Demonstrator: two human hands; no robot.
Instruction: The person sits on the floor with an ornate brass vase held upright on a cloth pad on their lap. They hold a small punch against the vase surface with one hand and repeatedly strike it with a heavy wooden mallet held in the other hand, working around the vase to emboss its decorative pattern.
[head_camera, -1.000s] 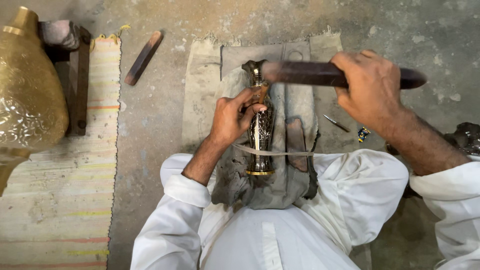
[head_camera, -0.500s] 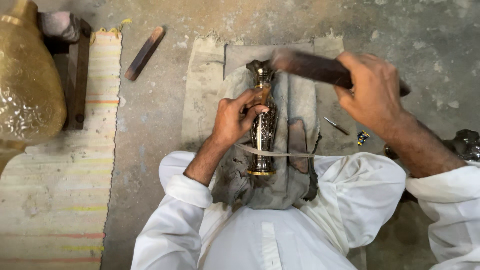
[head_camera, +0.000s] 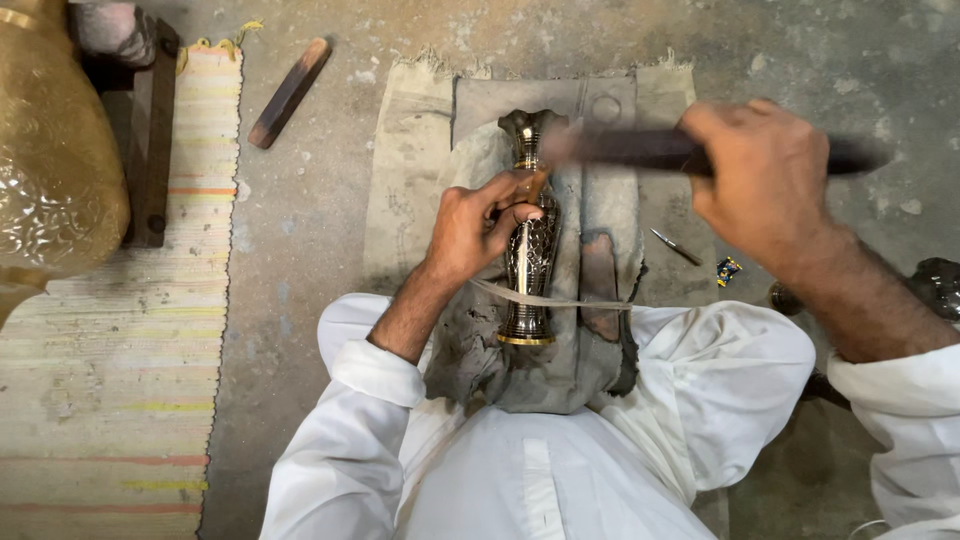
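A dark engraved metal vase (head_camera: 528, 262) with a brass base ring lies lengthwise on a grey cloth pad (head_camera: 590, 330) over my lap, its mouth pointing away from me. A thin cord crosses it near the base. My left hand (head_camera: 478, 222) rests on the vase's neck and pinches a small chisel upright against the metal. Above and to the right, my right hand (head_camera: 758, 182) grips a dark wooden mallet stick (head_camera: 640, 148), blurred with motion, its far end over the chisel.
A large brass vessel (head_camera: 50, 170) fills the upper left beside a dark wooden block (head_camera: 150, 150). A wooden stick (head_camera: 290, 92) lies on the concrete floor. A striped mat (head_camera: 110, 350) covers the left. A small metal tool (head_camera: 676, 246) lies right of the pad.
The mallet stick has swung down onto the chisel and come back up level. My left hand and the vase have stayed in place.
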